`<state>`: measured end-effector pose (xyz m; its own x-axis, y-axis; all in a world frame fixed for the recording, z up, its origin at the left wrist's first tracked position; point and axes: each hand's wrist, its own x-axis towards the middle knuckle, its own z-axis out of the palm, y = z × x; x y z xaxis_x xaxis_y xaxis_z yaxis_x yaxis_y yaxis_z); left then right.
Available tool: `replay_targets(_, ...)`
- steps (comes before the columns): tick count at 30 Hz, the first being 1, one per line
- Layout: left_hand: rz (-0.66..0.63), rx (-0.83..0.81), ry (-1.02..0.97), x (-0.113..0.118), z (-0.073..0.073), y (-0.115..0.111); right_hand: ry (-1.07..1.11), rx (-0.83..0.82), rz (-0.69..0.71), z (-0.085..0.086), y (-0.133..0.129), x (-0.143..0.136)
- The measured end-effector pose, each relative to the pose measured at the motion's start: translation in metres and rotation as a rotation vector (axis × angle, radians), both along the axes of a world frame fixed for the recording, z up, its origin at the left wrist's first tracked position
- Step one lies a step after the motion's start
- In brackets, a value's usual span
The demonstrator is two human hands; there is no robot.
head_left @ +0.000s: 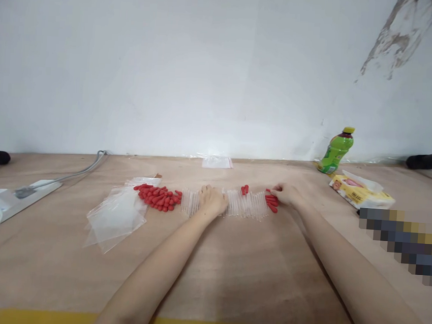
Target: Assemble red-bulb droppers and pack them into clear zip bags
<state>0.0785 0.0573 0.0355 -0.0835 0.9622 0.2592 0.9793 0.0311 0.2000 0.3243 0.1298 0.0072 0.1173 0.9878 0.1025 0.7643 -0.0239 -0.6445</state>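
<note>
A row of thin clear tubes [248,205] lies across the middle of the table. My left hand [213,200] rests on the row with its fingers bent down; what is under the fingertips is hidden. At the right end of the row, my right hand [283,192] pinches a small red bulb [268,190]. Just below it several red bulbs [272,204] lie together. Two more red bulbs [244,189] sit at the top of the tubes between my hands. A heap of red bulbs [158,198] touches the row's left end, beside clear plastic bags [118,217].
Near the wall stands a green bottle [336,151], with a yellow tissue pack [362,190] in front of it. A small clear bag [217,162] lies at the table's back edge. On the left are a white power strip [13,204] and cables.
</note>
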Motion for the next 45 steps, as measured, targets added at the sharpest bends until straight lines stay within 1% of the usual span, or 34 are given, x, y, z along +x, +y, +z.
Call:
replay_targets(2, -0.044, 0.019, -0.023, -0.007, 0.006, -0.005, 0.02, 0.039, -0.024, 0.004, 0.001, 0.001)
replay_targets(4, -0.109, 0.042, -0.049, -0.017, 0.012, -0.013, 0.05, 0.111, -0.053, 0.011, -0.001, -0.002)
replay_targets(6, -0.19, 0.056, -0.069, -0.029, 0.015, -0.023, 0.089, 0.197, -0.063, 0.02, -0.007, -0.01)
replay_targets(7, -0.24, 0.064, -0.081, -0.035, 0.015, -0.028, 0.127, 0.242, -0.039, 0.024, -0.013, -0.018)
replay_targets(8, -0.299, 0.073, -0.095, -0.042, 0.013, -0.034, 0.163, 0.28, 0.002, 0.027, -0.021, -0.027)
replay_targets(9, -0.374, 0.092, -0.117, -0.049, 0.01, -0.039, 0.254, 0.337, 0.094, 0.029, -0.03, -0.037)
replay_targets(11, -0.507, 0.148, -0.163, -0.061, 0.001, -0.046, 0.337, 0.413, 0.331, 0.028, -0.052, -0.06)
replay_targets(12, -0.559, 0.179, -0.186, -0.066, -0.004, -0.049, 0.32, 0.439, 0.431, 0.025, -0.063, -0.072)
replay_targets(14, -0.618, 0.225, -0.228, -0.074, -0.014, -0.053, 0.245, 0.461, 0.563, 0.016, -0.085, -0.091)
replay_targets(15, -0.633, 0.239, -0.248, -0.076, -0.018, -0.054, 0.239, 0.456, 0.594, 0.012, -0.093, -0.099)
replay_targets(17, -0.648, 0.253, -0.278, -0.078, -0.024, -0.056, 0.271, 0.469, 0.607, 0.003, -0.104, -0.11)
replay_targets(21, -0.681, 0.267, -0.289, -0.077, -0.027, -0.057, 0.301, 0.454, 0.663, -0.006, -0.111, -0.117)
replay_targets(27, -0.702, 0.251, -0.266, -0.076, -0.027, -0.058, 0.297, 0.441, 0.703, -0.007, -0.113, -0.117)
replay_targets(32, -0.742, 0.217, -0.27, -0.076, -0.027, -0.059, 0.285, 0.417, 0.686, -0.008, -0.113, -0.117)
replay_targets(38, -0.824, 0.248, -0.29, -0.079, -0.031, -0.057, 0.291, 0.427, 0.652, -0.007, -0.113, -0.118)
replay_targets(41, -0.862, 0.27, -0.273, -0.081, -0.033, -0.056, 0.271, 0.454, 0.688, -0.007, -0.113, -0.116)
replay_targets(45, -0.905, 0.297, -0.218, -0.082, -0.031, -0.056, 0.221, 0.486, 0.748, -0.006, -0.115, -0.113)
